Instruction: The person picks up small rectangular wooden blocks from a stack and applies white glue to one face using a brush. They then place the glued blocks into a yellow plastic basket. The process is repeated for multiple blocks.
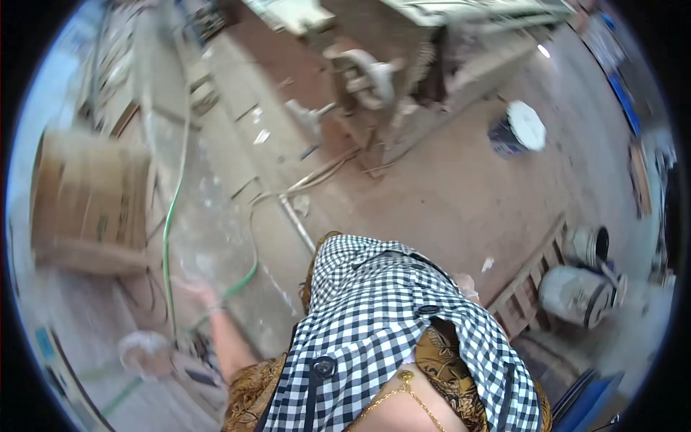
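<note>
My left hand (198, 294) reaches out at the lower left, smeared by motion, so its fingers cannot be made out. It is nearest to a thin green hose (171, 223) that runs along the floor, and a second green stretch of hose (245, 283) passes close to the wrist. A small pale patch that looks like my right hand (466, 288) shows past the edge of my black-and-white checked garment (381, 302). The garment hides the rest of that hand, and whether it holds anything does not show.
At the left stands a large cardboard box (93, 198). Ahead is a dusty brown machine or bench (381, 43) with a white curved part (371, 75). A dark bucket with a white top (525, 126) stands at right, with a wooden pallet (529, 277) and plastic containers (576, 291) nearer.
</note>
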